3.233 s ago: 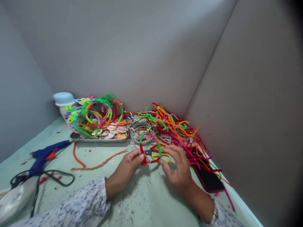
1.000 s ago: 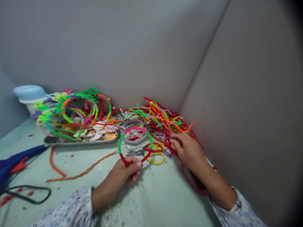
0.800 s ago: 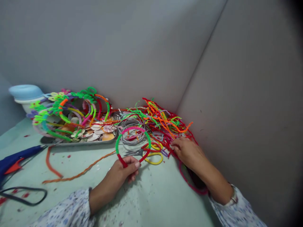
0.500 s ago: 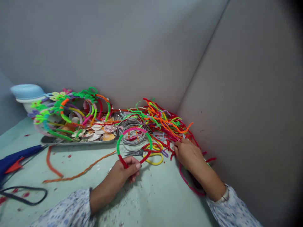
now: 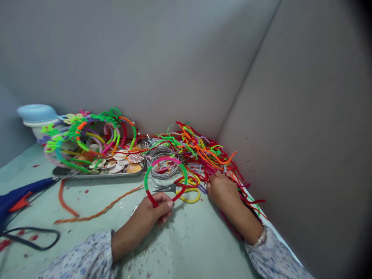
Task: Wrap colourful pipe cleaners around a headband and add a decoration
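Observation:
My left hand (image 5: 155, 208) pinches the bottom of a ring (image 5: 165, 159) wrapped in red, green and pink fuzzy wire and holds it upright on the table. My right hand (image 5: 222, 190) rests knuckles-up at the near edge of a tangled pile of coloured pipe cleaners (image 5: 203, 151); its fingers are curled into the strands, and whether they grip any is hidden. Scissors with red and yellow handles (image 5: 186, 188) lie between my two hands. A stack of bare wire rings (image 5: 161, 159) sits behind the held ring.
A metal tray (image 5: 99, 173) holds finished colourful hoops (image 5: 87, 135) and round paper discs. A blue glue gun (image 5: 20, 193) with a black cord lies at the left. An orange pipe cleaner (image 5: 99, 211) lies loose. A blue-lidded container (image 5: 36, 116) stands far left. Grey walls enclose the corner.
My right hand left the ring, reached right into the pipe cleaner pile, then drew back a little toward me along its edge. My left hand keeps holding the ring.

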Demonstrator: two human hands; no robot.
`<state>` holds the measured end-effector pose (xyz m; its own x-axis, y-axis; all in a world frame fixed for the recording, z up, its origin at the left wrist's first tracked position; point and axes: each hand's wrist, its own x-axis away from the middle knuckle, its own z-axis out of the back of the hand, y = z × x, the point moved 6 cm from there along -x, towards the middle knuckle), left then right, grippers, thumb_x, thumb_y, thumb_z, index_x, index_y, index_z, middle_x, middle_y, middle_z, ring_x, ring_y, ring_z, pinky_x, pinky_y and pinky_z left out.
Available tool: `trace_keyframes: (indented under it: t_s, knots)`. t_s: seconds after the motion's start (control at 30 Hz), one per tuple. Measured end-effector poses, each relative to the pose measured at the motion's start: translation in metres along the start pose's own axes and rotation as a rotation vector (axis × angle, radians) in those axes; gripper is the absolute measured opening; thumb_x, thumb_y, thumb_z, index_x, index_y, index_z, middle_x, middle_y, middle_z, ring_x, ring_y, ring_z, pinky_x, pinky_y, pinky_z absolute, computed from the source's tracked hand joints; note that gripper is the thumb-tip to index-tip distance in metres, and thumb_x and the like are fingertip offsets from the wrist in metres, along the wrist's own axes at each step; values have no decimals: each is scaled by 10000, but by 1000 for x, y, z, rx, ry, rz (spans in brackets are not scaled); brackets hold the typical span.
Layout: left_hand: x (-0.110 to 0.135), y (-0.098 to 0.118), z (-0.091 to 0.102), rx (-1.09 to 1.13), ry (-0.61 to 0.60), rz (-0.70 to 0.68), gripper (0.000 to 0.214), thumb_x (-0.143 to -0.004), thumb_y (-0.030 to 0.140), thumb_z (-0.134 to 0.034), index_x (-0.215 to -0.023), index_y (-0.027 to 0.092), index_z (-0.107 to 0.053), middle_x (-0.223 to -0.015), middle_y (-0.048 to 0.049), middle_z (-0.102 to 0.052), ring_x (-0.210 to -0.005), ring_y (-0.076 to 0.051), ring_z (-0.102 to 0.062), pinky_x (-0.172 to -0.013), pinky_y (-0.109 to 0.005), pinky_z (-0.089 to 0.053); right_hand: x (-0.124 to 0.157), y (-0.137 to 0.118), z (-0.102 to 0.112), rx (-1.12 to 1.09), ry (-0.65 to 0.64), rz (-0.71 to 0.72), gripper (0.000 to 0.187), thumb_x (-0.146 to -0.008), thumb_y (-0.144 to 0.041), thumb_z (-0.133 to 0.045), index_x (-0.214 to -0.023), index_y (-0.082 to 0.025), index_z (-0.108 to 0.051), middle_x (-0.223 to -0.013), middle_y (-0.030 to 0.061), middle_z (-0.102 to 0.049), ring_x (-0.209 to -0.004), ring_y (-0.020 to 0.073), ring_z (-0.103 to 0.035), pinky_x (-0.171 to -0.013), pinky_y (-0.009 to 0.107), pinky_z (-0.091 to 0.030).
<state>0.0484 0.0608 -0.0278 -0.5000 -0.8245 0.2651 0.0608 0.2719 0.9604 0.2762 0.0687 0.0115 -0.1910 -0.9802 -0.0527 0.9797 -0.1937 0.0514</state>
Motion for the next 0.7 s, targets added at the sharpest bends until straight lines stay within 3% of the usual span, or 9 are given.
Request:
trace_keyframes:
  t_s: [0.1, 0.27, 0.43, 0.57, 0.7]
  knots:
    - [1, 0, 0, 20, -1, -3, 270, -801, 410, -650, -757, 155, -573, -621, 28, -555, -511, -79, -468, -492, -204, -328, -2, 10, 6, -29, -21, -20, 241, -872, -283, -502, -897, -150, -701, -902, 138, -704, -851, 232, -666, -706, 288, -436]
    - [1, 0, 1, 64, 10, 22, 293, -780, 428, -672, -757, 154, -574, -623, 24, -555, -519, -81, -458, -500, -204, -337, -4, 19, 19, -83, 46, -56, 297, -885, -235, -474, -1147, -198, -608, -1043, 100, -694, -926, 209, -655, -740, 274, -427]
    - [2, 2, 1, 85, 14, 8, 304, -797, 440, -661, -770, 151, -570, -632, 21, -565, -518, -76, -464, -494, -194, -349, 3, 2, 8, -37, -8, 40, 249, -904, -303, -472, -877, -194, -695, -934, 107, -686, -816, 207, -665, -687, 277, -440]
    - [3, 2, 2, 140, 16, 8, 333, -809, 471, -646, -757, 151, -568, -651, 15, -576, -518, -72, -476, -489, -189, -362, 6, -3, -1, 12, 4, 11, 301, -914, -324, -470, -927, -131, -701, -984, 177, -661, -826, 239, -668, -682, 303, -465]
    - [3, 2, 3, 169, 38, 6, 361, -827, 500, -611, -765, 146, -580, -650, 3, -581, -523, -82, -498, -485, -194, -382, 5, -5, -7, 9, 6, 15, 266, -905, -226, -458, -919, -101, -693, -952, 188, -660, -847, 253, -666, -691, 312, -472]
